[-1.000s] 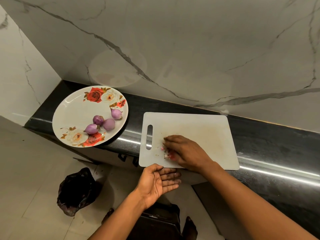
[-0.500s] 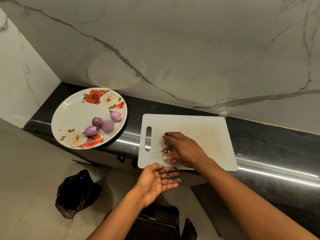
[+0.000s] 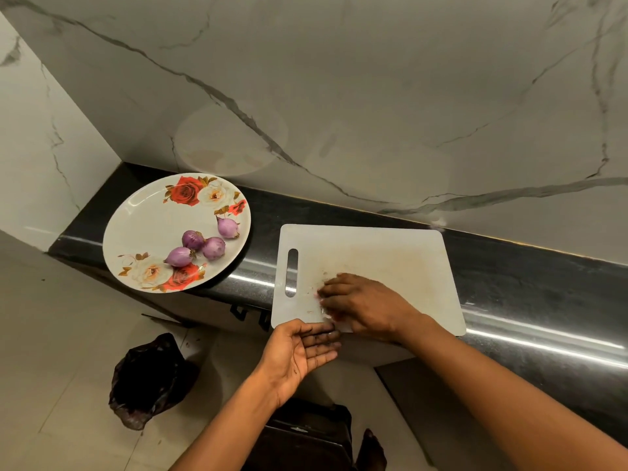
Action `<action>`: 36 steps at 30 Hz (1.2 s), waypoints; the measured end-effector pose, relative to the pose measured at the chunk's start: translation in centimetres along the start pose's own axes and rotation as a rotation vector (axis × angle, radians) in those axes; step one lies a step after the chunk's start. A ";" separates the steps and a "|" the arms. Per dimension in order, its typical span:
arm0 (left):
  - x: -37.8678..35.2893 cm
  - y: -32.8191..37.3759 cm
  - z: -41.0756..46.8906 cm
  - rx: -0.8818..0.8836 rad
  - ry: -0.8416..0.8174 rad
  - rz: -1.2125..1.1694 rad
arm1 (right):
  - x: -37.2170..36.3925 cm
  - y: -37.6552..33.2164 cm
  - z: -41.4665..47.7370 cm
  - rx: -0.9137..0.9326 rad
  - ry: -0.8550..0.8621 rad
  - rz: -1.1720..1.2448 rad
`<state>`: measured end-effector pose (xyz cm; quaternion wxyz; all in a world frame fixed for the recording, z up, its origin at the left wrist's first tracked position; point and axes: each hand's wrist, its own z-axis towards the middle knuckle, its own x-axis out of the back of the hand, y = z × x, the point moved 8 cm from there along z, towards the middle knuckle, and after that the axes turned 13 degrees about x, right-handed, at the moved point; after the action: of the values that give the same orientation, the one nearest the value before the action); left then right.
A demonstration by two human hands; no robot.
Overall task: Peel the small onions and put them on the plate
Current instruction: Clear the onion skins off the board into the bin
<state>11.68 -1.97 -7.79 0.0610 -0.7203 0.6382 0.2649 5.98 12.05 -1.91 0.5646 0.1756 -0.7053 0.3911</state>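
Note:
Several small purple onions [image 3: 213,247] lie on the right side of a white plate [image 3: 142,229] with red rose prints, at the left end of the black counter. My right hand [image 3: 360,302] lies palm down on the front left part of the white cutting board [image 3: 384,256], its fingers over small pink bits of onion peel [image 3: 319,294]. Just below the board's front edge my left hand [image 3: 299,348] is held palm up, fingers straight, with nothing seen in it.
The black counter [image 3: 530,283] runs along a marble wall. On the tiled floor below sits a dark plastic bag [image 3: 149,382], open at the top. A dark object [image 3: 306,436] stands on the floor under my arms.
My right hand has dragged the peel scraps across the board toward its front edge. My left hand has stayed cupped under that edge.

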 end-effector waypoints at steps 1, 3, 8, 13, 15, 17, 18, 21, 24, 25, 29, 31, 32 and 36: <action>0.1 0.0 0.0 -0.006 0.010 0.002 | 0.6 0.8 -0.6 -0.083 0.049 0.030; 0.1 -0.1 -0.2 -0.019 0.023 0.007 | 1.2 1.9 -1.1 -0.225 0.115 0.063; -0.5 -0.3 -0.3 -0.005 0.027 0.024 | 0.2 1.0 -0.7 -0.215 0.057 0.002; -0.5 -0.7 -0.1 0.016 0.032 0.047 | -0.6 0.5 -1.9 -0.118 0.027 -0.066; -0.5 -0.9 0.0 0.021 0.027 0.051 | -0.7 0.7 -2.2 -0.122 0.048 -0.020; -0.6 -0.7 -0.1 -0.002 0.014 0.049 | -0.7 0.7 -2.4 -0.131 0.084 0.045; -0.7 -0.4 -0.3 -0.022 0.006 0.051 | -0.7 0.7 -2.5 -0.136 0.102 0.064; -0.9 0.7 -0.7 -0.081 0.003 0.077 | -0.5 0.9 -2.9 -0.154 0.139 0.073; -0.8 2.2 -0.8 -0.144 0.030 0.109 | -0.1 1.1 -2.7 -0.177 0.151 0.060; -0.8 2.7 -0.8 -0.176 0.046 0.127 | 0.1 1.2 -2.6 -0.190 0.158 0.066; -0.8 5.3 -1.1 -0.353 0.157 0.268 | 0.9 2.5 -3.0 -0.337 0.295 0.220; -0.8 6.8 -1.2 -0.465 0.290 0.469 | 1.2 3.5 -3.6 -0.462 0.405 0.369; -0.9 7.6 -1.3 -0.529 0.383 0.619 | 1.1 3.9 -4.0 -0.522 0.454 0.460; -2.7 9.0 -1.1 -0.675 0.586 1.189 | 0.6 4.7 -4.6 -0.659 0.576 0.700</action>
<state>3.30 -1.66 -3.34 -0.4901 -0.2739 0.7944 0.2318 5.59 18.56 -2.78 0.5960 -0.3687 -0.6236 0.3463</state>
